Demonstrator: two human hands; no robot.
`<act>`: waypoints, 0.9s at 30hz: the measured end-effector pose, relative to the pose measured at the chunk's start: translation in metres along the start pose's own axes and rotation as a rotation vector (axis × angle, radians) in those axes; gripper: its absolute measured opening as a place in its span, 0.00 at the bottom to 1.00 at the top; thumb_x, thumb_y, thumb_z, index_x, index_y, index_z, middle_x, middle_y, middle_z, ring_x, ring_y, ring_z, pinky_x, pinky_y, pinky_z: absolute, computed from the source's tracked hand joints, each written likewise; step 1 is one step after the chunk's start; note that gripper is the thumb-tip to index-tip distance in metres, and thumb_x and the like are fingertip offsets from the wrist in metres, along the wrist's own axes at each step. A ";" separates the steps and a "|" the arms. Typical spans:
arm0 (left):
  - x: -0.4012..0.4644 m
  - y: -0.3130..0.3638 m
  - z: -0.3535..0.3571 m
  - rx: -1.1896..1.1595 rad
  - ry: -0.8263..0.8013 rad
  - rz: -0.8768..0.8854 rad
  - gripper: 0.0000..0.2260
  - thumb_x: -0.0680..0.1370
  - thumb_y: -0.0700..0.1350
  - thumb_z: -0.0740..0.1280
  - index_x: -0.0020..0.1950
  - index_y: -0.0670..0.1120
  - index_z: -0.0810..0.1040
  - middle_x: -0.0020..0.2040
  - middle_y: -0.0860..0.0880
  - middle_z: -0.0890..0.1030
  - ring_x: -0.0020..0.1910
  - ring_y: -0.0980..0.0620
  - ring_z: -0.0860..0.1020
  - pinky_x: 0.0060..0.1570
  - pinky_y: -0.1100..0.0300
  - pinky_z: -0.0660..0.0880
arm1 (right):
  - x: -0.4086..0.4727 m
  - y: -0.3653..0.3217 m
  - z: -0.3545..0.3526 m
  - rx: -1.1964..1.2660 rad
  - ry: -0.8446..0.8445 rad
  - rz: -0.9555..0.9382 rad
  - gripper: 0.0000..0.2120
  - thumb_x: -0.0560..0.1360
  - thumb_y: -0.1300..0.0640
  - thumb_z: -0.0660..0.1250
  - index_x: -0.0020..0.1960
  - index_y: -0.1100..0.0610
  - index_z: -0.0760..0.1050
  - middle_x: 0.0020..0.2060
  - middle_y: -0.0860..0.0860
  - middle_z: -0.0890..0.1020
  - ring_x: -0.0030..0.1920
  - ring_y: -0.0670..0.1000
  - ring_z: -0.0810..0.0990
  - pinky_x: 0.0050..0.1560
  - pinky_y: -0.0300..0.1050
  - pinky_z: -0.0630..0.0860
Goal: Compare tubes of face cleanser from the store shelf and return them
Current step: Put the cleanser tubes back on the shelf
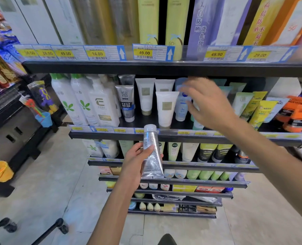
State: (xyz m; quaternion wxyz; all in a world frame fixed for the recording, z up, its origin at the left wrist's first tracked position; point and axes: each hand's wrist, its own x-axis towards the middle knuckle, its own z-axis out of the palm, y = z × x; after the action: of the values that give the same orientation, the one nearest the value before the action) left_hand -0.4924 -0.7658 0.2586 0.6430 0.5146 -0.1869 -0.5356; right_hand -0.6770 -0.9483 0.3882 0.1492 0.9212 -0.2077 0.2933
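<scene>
In the head view, a silver tube (152,152) is held upright, cap uppermost, by the left hand (137,162); the fingers are curled round its lower half and the thumb is laid across its printed face, so the grip is closed firmly on the tube; it is carried in front of the lower shelves, just below the lip of the shelf (164,136) on which the cleansers stand. The right hand (206,105) is stretched forward at that shelf, blurred, with fingers spread and nothing seen between them; it lies in front of a pale blue tube (181,106) and just beside a white tube (166,108), and whether either is touched cannot be told. A grey tube marked MEN (127,103) and white pump bottles (86,101) are ranged further left; yellow and green tubes (259,110) are ranged to the right; yellow price tags (144,53) are fixed along the shelf above.

The step in hand is judged to be the picking of a second tube for comparison, one being already held; the next move is judged to call for a clean pinch on a single tube, lifted straight out so that its close-packed neighbours are not toppled.
</scene>
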 end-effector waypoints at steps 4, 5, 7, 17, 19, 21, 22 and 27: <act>-0.008 0.000 0.000 0.022 -0.026 -0.035 0.16 0.78 0.42 0.73 0.64 0.41 0.78 0.57 0.37 0.85 0.54 0.34 0.84 0.54 0.42 0.82 | -0.027 -0.053 0.025 0.098 -0.160 -0.239 0.24 0.78 0.65 0.67 0.74 0.58 0.72 0.73 0.58 0.74 0.76 0.60 0.68 0.76 0.61 0.63; -0.009 -0.001 0.001 0.038 -0.027 -0.039 0.17 0.77 0.43 0.75 0.64 0.41 0.79 0.57 0.37 0.85 0.55 0.33 0.84 0.57 0.40 0.81 | -0.032 -0.065 0.032 0.118 -0.215 -0.263 0.27 0.78 0.65 0.67 0.76 0.56 0.70 0.75 0.56 0.72 0.78 0.58 0.65 0.77 0.60 0.61; -0.013 -0.001 0.001 0.064 -0.040 -0.054 0.20 0.75 0.45 0.77 0.64 0.40 0.79 0.57 0.36 0.84 0.56 0.32 0.83 0.62 0.38 0.78 | -0.040 -0.080 0.045 0.191 -0.279 -0.293 0.30 0.76 0.68 0.65 0.78 0.54 0.68 0.77 0.54 0.69 0.80 0.56 0.61 0.78 0.59 0.60; -0.038 0.008 -0.026 -0.090 -0.155 -0.180 0.22 0.81 0.49 0.68 0.68 0.35 0.76 0.61 0.32 0.81 0.57 0.34 0.82 0.59 0.40 0.79 | -0.057 -0.107 0.063 0.334 -0.263 -0.285 0.25 0.70 0.63 0.76 0.67 0.57 0.78 0.66 0.52 0.81 0.69 0.54 0.76 0.70 0.51 0.74; -0.040 0.008 -0.035 -0.085 -0.139 -0.171 0.22 0.81 0.51 0.68 0.68 0.36 0.77 0.65 0.31 0.78 0.62 0.31 0.79 0.65 0.31 0.73 | -0.061 -0.108 0.064 0.385 -0.278 -0.195 0.25 0.71 0.60 0.75 0.67 0.54 0.78 0.66 0.50 0.80 0.68 0.52 0.77 0.68 0.50 0.75; -0.042 0.011 -0.042 -0.035 -0.139 -0.145 0.22 0.83 0.53 0.65 0.67 0.36 0.78 0.62 0.31 0.80 0.59 0.28 0.80 0.62 0.32 0.75 | -0.065 -0.113 0.063 0.557 -0.296 -0.012 0.23 0.73 0.56 0.72 0.68 0.51 0.77 0.65 0.46 0.80 0.67 0.46 0.77 0.67 0.47 0.75; -0.043 0.013 -0.044 -0.008 -0.137 -0.137 0.22 0.83 0.53 0.63 0.66 0.36 0.78 0.60 0.30 0.81 0.57 0.27 0.81 0.59 0.35 0.78 | -0.067 -0.118 0.063 0.675 -0.298 0.110 0.22 0.74 0.56 0.72 0.67 0.51 0.78 0.63 0.44 0.81 0.65 0.44 0.77 0.66 0.45 0.74; -0.040 0.019 -0.053 0.124 -0.014 -0.001 0.15 0.84 0.48 0.64 0.62 0.37 0.77 0.53 0.34 0.85 0.53 0.34 0.85 0.60 0.39 0.78 | -0.070 -0.133 0.064 1.279 -0.277 0.663 0.15 0.77 0.61 0.74 0.62 0.51 0.78 0.53 0.50 0.86 0.55 0.50 0.84 0.60 0.47 0.78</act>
State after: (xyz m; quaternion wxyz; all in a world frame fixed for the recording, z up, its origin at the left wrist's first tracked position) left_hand -0.4557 -0.7078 0.2660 0.6084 0.5498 -0.2238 -0.5268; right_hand -0.6358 -0.8379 0.2752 -0.5419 0.7456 -0.2807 0.2678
